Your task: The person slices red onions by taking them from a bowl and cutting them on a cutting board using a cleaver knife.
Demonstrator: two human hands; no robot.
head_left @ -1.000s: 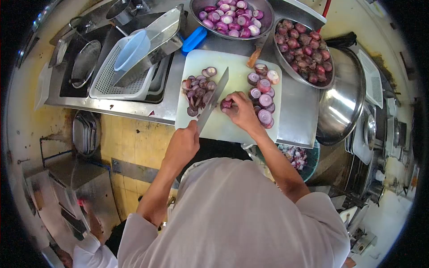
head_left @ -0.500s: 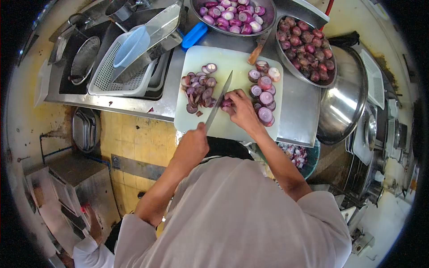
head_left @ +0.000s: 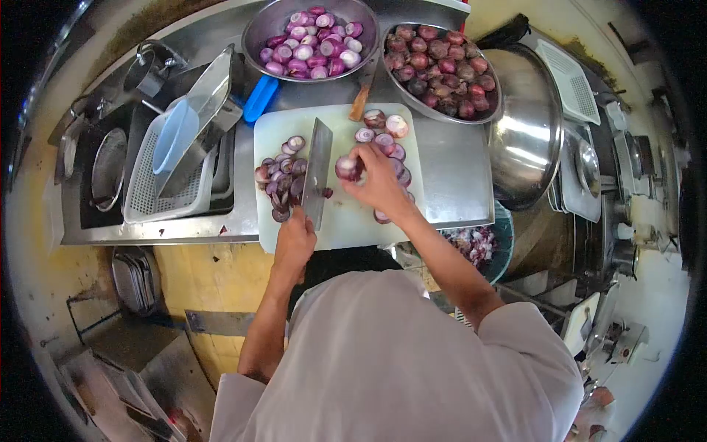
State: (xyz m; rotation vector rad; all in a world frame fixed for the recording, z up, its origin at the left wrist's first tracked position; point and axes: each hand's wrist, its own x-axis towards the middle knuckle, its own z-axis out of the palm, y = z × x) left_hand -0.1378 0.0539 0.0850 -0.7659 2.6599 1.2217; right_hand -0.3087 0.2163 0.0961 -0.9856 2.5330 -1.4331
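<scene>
My left hand (head_left: 296, 237) is closed round the handle of a kitchen knife (head_left: 317, 173). The broad blade stands over the white cutting board (head_left: 339, 221), pointing away from me. My right hand (head_left: 378, 177) grips a cut red onion (head_left: 348, 168) to the right of the blade, its pale cut face showing. Left of the knife lies a pile of sliced red onion (head_left: 283, 175). Several onion halves (head_left: 385, 144) sit along the board's right side, partly hidden by my right hand. A small dark onion piece (head_left: 327, 193) lies right beside the blade.
Behind the board stand a bowl of peeled red onions (head_left: 249, 37) and a bowl of unpeeled ones (head_left: 495, 103). A wooden handle (head_left: 359, 103) touches the board's far edge. A blue-handled item (head_left: 260, 99) and a white basket (head_left: 140, 195) are at left. A big steel bowl (head_left: 526, 125) stands right.
My right hand has lifted the onion away from the blade. The knife has shifted toward the slice pile, and its blade now shows broadside. The whole view has swung, moving the counter left.
</scene>
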